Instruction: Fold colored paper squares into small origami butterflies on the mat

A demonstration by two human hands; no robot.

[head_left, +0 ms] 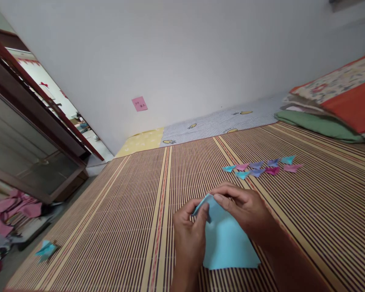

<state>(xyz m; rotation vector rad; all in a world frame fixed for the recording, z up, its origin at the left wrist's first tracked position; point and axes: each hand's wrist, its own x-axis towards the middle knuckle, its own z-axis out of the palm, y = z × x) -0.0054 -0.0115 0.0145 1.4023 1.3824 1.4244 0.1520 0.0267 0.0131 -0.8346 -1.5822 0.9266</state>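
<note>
Light blue paper [229,243] is in front of me over the striped mat, its upper part folded to a point. My left hand [191,231] pinches the folded edge on the left, thumb on top. At the peak, my right hand [241,205] grips the same paper between thumb and fingers. Whether the wide lower part belongs to the held piece or is a separate sheet beneath, I cannot tell. Beyond my hands, two rows of small folded paper shapes [257,172] in blue, pink and purple rest on the mat.
A blue folded paper piece [46,249] sits near the left edge of the striped mat [134,215]. Folded bedding [331,109] is piled at the back right. Behind the mat rises a white wall with a pink note [139,104]. A door [27,142] stands at left.
</note>
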